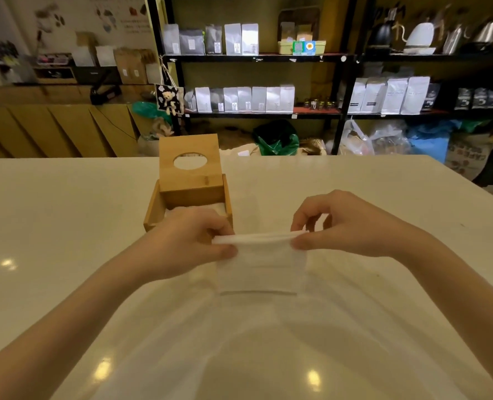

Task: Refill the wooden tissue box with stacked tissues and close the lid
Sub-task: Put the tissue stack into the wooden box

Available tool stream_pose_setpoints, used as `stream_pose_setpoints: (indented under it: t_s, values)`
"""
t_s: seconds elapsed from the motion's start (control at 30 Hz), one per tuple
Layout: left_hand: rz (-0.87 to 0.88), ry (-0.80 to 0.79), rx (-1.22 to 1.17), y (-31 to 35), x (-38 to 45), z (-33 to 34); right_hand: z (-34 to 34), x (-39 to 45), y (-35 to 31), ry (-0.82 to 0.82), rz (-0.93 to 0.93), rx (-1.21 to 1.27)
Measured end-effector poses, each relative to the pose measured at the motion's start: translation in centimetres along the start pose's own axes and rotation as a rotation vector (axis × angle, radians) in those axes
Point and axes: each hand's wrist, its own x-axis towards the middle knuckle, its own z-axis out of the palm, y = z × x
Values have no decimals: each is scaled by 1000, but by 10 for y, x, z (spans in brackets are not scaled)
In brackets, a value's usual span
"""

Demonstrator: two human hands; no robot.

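Note:
A wooden tissue box (pixel 154 207) stands on the white table, left of centre. Its lid (pixel 190 164), with an oval hole, is swung up at the back. White tissues (pixel 219 209) show inside the box. In front of the box I hold a white folded tissue (pixel 261 267) stretched between both hands above the table. My left hand (pixel 187 241) pinches its left top corner, just in front of the box. My right hand (pixel 343 226) pinches the right top corner. The tissue hangs down from the grip.
The white table (pixel 66 255) reaches to a far edge behind the box and a right edge at about (pixel 470 183). Behind it stand black shelves (pixel 257 57) with white bags and kettles, and a wooden counter (pixel 52 125) at the left.

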Motion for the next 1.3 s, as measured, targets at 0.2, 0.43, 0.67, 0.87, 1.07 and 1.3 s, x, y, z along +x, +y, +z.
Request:
stream_pose_setpoints:
  t_s: [0.2, 0.43, 0.67, 0.87, 1.07, 1.3]
  values:
    - [64, 157, 40, -13, 1, -49, -17, 33, -31, 90, -119, -56]
    - [-43, 142, 160, -57, 21, -88, -10, 95, -49, 55, -135, -39]
    - [-204, -7, 233, -96, 49, -87, 20, 148, -38, -34, -54, -108]
    - [-306, -13, 437, -92, 63, -73, 32, 153, -42, 109, -42, -334]
    - [-520, -67, 554, -83, 67, -55, 46, 155, -52, 85, 102, -505]
    - [-545, -83, 620, -89, 76, -47, 53, 159, -57, 118, 146, -700]
